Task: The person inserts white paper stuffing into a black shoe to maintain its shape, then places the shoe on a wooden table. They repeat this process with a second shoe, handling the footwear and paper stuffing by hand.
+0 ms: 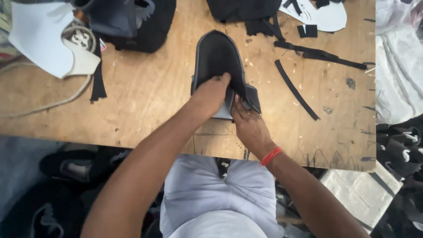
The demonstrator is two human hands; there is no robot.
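Note:
A black shoe-upper piece (218, 57) with a grey edge lies on the wooden worktable (145, 97), its rounded end pointing away from me. My left hand (210, 93) presses down on its near half, fingers curled over the fabric. My right hand (247, 124), with a red thread at the wrist, pinches the piece's near right corner, where a grey lining shows underneath.
Black strips (296, 89) and offcuts lie to the right. White pattern pieces (44, 39) and a dark fabric pile (132, 22) sit at the far left, another white piece (324, 15) at the far right. Shoe parts are heaped on the floor at right (398, 145).

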